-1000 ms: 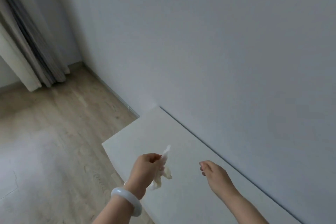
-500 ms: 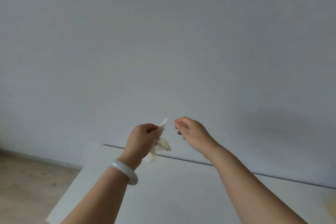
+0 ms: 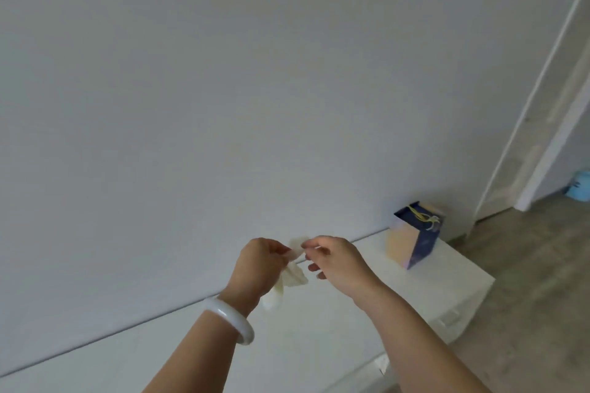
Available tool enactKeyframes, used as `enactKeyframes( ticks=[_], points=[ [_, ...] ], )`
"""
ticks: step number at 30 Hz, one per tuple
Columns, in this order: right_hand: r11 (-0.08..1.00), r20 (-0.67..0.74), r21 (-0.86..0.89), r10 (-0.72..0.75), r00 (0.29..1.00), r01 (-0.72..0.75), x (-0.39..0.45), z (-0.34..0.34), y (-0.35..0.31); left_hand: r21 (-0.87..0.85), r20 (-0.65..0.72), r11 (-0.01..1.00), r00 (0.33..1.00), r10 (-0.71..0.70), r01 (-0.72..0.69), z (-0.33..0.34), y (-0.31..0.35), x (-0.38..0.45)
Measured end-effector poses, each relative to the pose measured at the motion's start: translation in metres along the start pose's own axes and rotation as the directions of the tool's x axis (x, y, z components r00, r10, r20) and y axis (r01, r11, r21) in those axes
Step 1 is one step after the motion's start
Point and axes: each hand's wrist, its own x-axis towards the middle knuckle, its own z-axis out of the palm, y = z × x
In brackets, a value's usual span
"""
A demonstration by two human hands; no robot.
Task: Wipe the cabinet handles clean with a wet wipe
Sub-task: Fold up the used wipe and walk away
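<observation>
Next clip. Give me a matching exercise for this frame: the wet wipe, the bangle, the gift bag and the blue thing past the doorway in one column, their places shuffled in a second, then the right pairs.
Things
1. wet wipe
2. white bangle
3. gift bag
4. blue object

Places
A. standing on the white cabinet top, near its right end by the wall
B. on the floor beyond the door frame, far right
C. pinched between the left hand and the right hand
D. round the left wrist

Pairs: 1-C, 2-D, 3-A, 4-B
</observation>
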Motion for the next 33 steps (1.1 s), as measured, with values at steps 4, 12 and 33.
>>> enactKeyframes(
  ticks=[4, 12, 33],
  points=[
    [0.983, -0.142, 0.123, 0.153, 0.978, -0.136, -0.017, -0.086, 0.067, -0.023, 0.142, 1.000, 0.990, 0.020, -0.016, 0.105, 0.044, 0.013],
    [0.895, -0.374, 0.331, 0.416, 0.829, -0.299, -0.068, -0.254, 0.209, 0.031, 0.295, 0.981, 0.940, 0.174, -0.191, 0.334, 0.126, 0.024],
    [0.729, -0.569, 0.623, 0.672, 0.475, -0.285, 0.031, -0.592, 0.464, -0.051, 0.701, 0.981, 0.693, 0.167, -0.185, 0.761, 0.273, 0.181]
  ],
)
